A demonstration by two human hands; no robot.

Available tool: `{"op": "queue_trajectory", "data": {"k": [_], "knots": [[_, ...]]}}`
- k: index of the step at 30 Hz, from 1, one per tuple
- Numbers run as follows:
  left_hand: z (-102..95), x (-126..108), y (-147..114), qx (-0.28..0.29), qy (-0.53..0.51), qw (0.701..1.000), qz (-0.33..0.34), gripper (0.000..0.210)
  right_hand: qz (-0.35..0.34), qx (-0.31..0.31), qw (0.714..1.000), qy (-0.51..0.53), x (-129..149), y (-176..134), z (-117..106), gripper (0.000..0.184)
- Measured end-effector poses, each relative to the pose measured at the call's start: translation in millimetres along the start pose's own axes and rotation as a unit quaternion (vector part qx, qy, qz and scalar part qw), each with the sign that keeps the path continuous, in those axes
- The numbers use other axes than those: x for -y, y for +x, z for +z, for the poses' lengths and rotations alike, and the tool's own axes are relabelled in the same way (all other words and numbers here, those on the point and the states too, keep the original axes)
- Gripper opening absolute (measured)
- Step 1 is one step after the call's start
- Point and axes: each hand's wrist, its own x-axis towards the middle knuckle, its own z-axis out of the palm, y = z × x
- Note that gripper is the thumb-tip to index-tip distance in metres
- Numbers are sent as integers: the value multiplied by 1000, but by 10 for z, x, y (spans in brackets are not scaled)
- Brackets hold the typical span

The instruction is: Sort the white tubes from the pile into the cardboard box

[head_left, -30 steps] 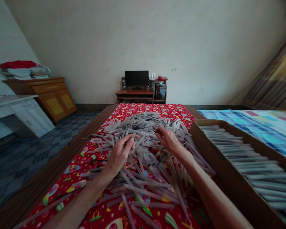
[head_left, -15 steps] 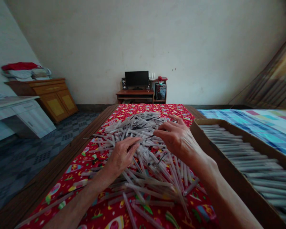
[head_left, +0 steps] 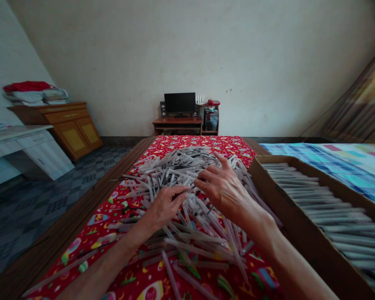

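Note:
My left hand [head_left: 167,206] is closed in a pinch over the pile, its thumb and forefinger on a translucent pen barrel that is mostly hidden. Just right of it, my right hand [head_left: 220,185] pinches the end of a thin dark pen refill with thumb and fingers, its forefinger raised. The fingertips of both hands are close together, and the refill lines up with the barrel between them; how far it sits inside cannot be seen. Beneath and around both hands spreads a loose pile of translucent pen barrels [head_left: 203,239], with dark thin pieces among them.
A cardboard box [head_left: 300,208] at the right holds rows of greyish pens [head_left: 325,200]. The pile lies on a red patterned cloth [head_left: 96,233] over a table. Farther back are a monitor [head_left: 180,103] on a desk and a wooden cabinet [head_left: 75,129].
My right hand has moved left and slightly down, toward my left hand. Less of the dark refill shows between them. My left hand has shifted slightly right and down.

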Motion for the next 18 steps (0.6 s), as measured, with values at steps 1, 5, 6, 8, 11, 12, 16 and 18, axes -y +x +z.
{"op": "queue_trajectory", "data": {"k": [1,5,6,8,11,12,16,18], "knots": [[-1,-2,0,14,-15,1000,-5,30,-2,-3,1000,3,31,7,-4,17],[-6,42,14,20,-88,995,-40,35,5,-71,997,13,69,26,-31,19],[-7,61,19,7,-108,993,-53,36,23,-97,995,12,45,24,-39,23],[-9,97,29,-11,-140,988,-66,40,79,-137,987,13,-29,13,-46,29],[-7,133,35,-14,-159,986,-57,41,160,-161,973,44,-137,-3,-2,35],[-4,141,35,-11,-159,986,-55,40,174,-159,970,66,-153,-4,28,36],[16,170,33,-14,-161,986,-51,39,165,-108,965,173,-81,10,150,37],[18,177,33,-22,-166,985,-48,38,138,-75,963,221,-4,21,176,41]]}}
